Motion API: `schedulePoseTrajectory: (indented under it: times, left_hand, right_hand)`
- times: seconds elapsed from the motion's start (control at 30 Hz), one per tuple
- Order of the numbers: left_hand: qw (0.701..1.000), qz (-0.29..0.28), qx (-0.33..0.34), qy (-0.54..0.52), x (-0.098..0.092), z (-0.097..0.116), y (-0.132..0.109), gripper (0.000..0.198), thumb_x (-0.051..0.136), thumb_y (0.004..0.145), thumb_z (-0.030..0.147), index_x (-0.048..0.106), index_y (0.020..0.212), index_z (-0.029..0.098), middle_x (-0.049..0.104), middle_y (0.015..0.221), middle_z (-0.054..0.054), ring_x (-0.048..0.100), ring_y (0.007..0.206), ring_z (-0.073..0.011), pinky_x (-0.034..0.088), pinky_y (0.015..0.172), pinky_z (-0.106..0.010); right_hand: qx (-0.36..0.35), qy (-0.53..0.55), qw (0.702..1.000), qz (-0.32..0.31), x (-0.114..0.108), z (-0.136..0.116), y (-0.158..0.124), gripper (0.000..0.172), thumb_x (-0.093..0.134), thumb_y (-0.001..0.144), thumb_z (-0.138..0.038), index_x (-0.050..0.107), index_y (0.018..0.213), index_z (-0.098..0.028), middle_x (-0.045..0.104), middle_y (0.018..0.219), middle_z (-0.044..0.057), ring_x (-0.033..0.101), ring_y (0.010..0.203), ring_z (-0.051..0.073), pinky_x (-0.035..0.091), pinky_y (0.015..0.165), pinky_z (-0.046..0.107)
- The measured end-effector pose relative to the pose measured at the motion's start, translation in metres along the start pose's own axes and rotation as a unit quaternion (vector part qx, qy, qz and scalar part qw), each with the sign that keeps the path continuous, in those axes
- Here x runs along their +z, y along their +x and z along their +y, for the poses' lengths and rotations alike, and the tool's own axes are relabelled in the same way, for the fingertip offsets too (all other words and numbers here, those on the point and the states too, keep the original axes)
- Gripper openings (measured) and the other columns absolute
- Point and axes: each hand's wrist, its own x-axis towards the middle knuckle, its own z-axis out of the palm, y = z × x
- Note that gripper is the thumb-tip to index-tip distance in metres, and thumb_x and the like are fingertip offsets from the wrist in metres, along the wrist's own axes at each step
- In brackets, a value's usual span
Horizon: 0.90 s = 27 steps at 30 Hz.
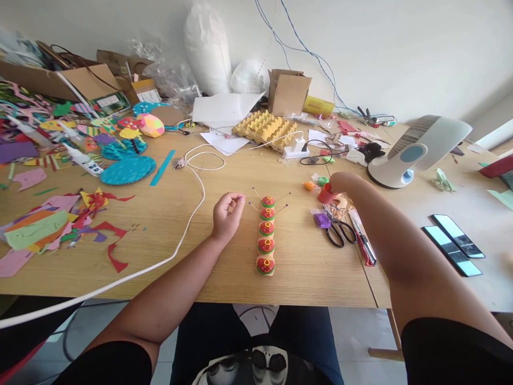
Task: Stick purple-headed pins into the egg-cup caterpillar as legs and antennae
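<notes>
A row of egg-carton cups (266, 229), painted red with green edges, yellow rings and faces, lies lengthwise before me. Thin sticks with purple tips (287, 206) poke out on both sides of its far end. Just left of that end is my left hand (227, 215), thumb and fingers pinched together; anything between them is too small to make out. My right hand (340, 183) reaches to a small red cup (327, 194), its fingers hidden at the rim. Orange clay (309, 185), green clay (322, 181) and a purple clay packet (321, 220) sit around the cup.
Black-handled scissors (340, 233) and a red utility knife (364, 240) lie below my right forearm. A white cable (188, 224) crosses the table on the left. Paper scraps (40, 230), yellow egg trays (266, 130), a white lamp-like device (417, 149) and two phones (452, 248) surround the workspace.
</notes>
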Motion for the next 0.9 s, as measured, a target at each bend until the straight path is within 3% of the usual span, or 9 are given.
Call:
schedulePoseTrajectory:
  times: [0.13,0.3,0.67,0.9]
  left_hand:
    - [1.000,0.001,0.003,0.000,0.000,0.000,0.000,0.019,0.064,0.089,0.039,0.071,0.089,0.022,0.068,0.086,-0.004,0.060,0.083,-0.0170,0.049,0.079,-0.029]
    - [1.000,-0.003,0.004,-0.003,0.000,0.000,0.000,0.019,0.064,0.089,0.039,0.072,0.090,0.021,0.068,0.087,-0.004,0.061,0.083,-0.0171,0.049,0.081,-0.029]
    - [1.000,-0.001,0.005,-0.008,0.001,-0.002,0.000,0.018,0.065,0.089,0.038,0.072,0.090,0.021,0.069,0.087,-0.004,0.061,0.083,-0.0168,0.049,0.081,-0.029]
    - [1.000,-0.002,0.005,-0.006,0.001,-0.003,0.000,0.020,0.064,0.090,0.039,0.072,0.091,0.020,0.069,0.088,-0.004,0.062,0.085,-0.0163,0.049,0.081,-0.028]
  right_hand:
    - [0.002,-0.049,0.998,-0.026,-0.007,0.005,-0.004,0.021,0.072,0.083,-0.035,0.076,0.095,-0.018,0.071,0.096,0.015,0.065,0.094,0.032,0.050,0.078,0.041]
    - [-0.024,-0.020,0.999,-0.021,-0.014,0.013,-0.007,0.022,0.068,0.087,-0.040,0.076,0.091,-0.020,0.072,0.098,0.013,0.064,0.095,0.030,0.049,0.080,0.038]
    - [-0.034,-0.022,0.999,0.013,-0.013,0.021,0.000,0.028,0.080,0.078,-0.041,0.077,0.098,-0.021,0.072,0.108,0.011,0.063,0.097,0.029,0.047,0.080,0.036]
    - [-0.052,-0.080,0.995,0.018,-0.016,0.023,-0.007,0.032,0.075,0.079,-0.038,0.077,0.104,-0.018,0.073,0.106,0.012,0.063,0.088,0.026,0.045,0.071,0.033]
